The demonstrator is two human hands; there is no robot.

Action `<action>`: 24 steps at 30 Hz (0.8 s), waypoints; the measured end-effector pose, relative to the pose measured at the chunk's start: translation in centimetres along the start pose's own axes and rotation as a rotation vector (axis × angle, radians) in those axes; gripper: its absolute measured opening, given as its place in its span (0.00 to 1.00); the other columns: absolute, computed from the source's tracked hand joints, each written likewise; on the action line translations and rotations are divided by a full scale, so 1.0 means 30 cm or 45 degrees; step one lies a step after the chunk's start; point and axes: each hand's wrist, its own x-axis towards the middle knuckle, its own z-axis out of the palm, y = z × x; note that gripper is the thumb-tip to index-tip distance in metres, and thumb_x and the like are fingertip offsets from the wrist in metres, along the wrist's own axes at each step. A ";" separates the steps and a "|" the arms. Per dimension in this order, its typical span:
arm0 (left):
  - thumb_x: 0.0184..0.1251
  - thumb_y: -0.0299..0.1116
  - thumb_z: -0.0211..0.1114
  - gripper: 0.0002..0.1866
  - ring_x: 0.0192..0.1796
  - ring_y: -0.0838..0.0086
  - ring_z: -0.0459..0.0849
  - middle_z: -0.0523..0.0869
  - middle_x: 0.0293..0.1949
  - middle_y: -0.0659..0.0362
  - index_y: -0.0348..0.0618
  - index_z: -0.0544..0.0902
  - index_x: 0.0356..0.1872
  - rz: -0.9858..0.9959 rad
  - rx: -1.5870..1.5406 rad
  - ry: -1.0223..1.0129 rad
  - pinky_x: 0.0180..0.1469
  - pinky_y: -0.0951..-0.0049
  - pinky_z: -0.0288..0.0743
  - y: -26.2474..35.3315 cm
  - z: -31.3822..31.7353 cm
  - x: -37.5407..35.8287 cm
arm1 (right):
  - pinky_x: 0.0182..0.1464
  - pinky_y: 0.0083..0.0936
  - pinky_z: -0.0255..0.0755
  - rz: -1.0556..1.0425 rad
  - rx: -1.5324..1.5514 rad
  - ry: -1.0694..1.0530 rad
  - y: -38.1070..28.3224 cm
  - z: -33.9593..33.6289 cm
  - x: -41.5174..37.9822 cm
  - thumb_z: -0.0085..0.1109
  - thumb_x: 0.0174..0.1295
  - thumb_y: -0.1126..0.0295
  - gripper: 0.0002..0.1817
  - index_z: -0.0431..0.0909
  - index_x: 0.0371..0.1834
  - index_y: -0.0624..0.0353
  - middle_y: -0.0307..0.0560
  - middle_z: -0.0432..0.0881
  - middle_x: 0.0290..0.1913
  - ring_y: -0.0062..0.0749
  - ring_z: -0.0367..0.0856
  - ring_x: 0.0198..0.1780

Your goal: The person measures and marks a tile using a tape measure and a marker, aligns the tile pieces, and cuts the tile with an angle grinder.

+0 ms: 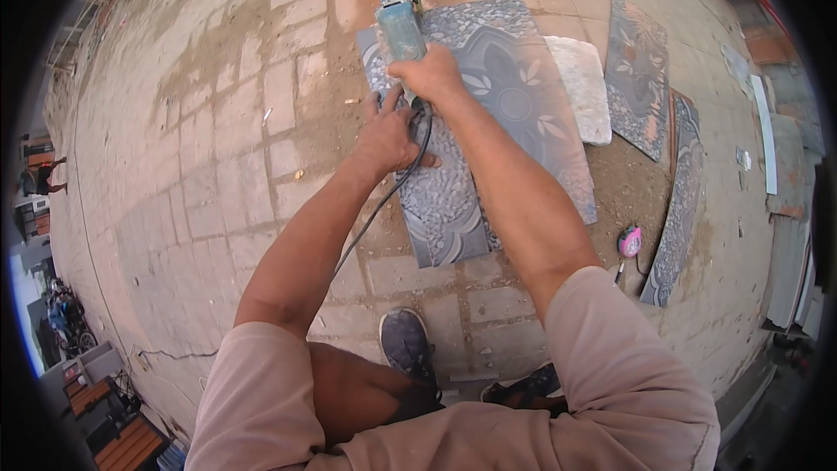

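My right hand [429, 77] is wrapped round the body of a teal angle grinder [401, 29], whose head and disc point away from me at the tile's far end. Below it, my left hand [388, 133] lies with fingers spread on a grey pebble-patterned tile [440, 201], pressing near the grinder's rear. The black power cord [375, 210] runs from the grinder past my left wrist toward me. Under and right of this strip lies a larger patterned tile [523, 101] with a flower design. Reddish dust covers the ground by the grinder's head.
A white slab [580, 92] sticks out beside the tiles. Further right lie a cut tile piece [636, 74], a narrow curved tile strip [676, 210] and a pink tape measure [629, 242]. My shoe [406, 340] stands on the paving near the tile's close edge.
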 end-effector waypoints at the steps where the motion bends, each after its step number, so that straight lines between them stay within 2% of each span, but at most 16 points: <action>1: 0.33 0.60 0.88 0.58 0.85 0.46 0.49 0.67 0.77 0.37 0.30 0.80 0.66 0.005 -0.003 -0.024 0.84 0.45 0.43 0.005 -0.010 -0.001 | 0.58 0.42 0.81 0.002 0.000 -0.004 0.000 0.001 0.003 0.77 0.42 0.56 0.37 0.84 0.54 0.72 0.70 0.87 0.52 0.58 0.88 0.56; 9: 0.34 0.61 0.87 0.58 0.85 0.49 0.50 0.69 0.75 0.36 0.27 0.79 0.65 0.050 0.021 -0.033 0.84 0.45 0.41 -0.010 0.008 0.010 | 0.59 0.40 0.81 0.051 -0.013 -0.031 -0.007 -0.009 0.001 0.78 0.43 0.55 0.38 0.83 0.55 0.73 0.71 0.87 0.54 0.57 0.88 0.57; 18: 0.33 0.61 0.88 0.58 0.84 0.38 0.47 0.58 0.81 0.40 0.33 0.79 0.68 0.006 0.061 -0.098 0.84 0.46 0.47 -0.029 0.036 0.022 | 0.58 0.41 0.81 0.052 -0.012 -0.021 0.001 -0.003 0.009 0.79 0.42 0.55 0.39 0.83 0.54 0.76 0.72 0.87 0.53 0.58 0.88 0.56; 20: 0.32 0.66 0.85 0.58 0.85 0.46 0.50 0.72 0.73 0.35 0.26 0.83 0.60 0.057 0.000 0.140 0.85 0.44 0.38 -0.045 0.072 0.015 | 0.57 0.41 0.82 0.061 0.016 -0.017 0.008 -0.001 0.003 0.78 0.42 0.56 0.38 0.84 0.53 0.77 0.73 0.87 0.53 0.58 0.88 0.56; 24: 0.33 0.67 0.84 0.56 0.84 0.42 0.49 0.74 0.72 0.36 0.28 0.84 0.59 0.065 0.044 0.005 0.84 0.44 0.39 -0.058 0.077 0.034 | 0.55 0.42 0.83 0.060 0.032 -0.054 0.019 -0.012 -0.027 0.77 0.42 0.57 0.37 0.84 0.48 0.81 0.77 0.87 0.50 0.60 0.89 0.53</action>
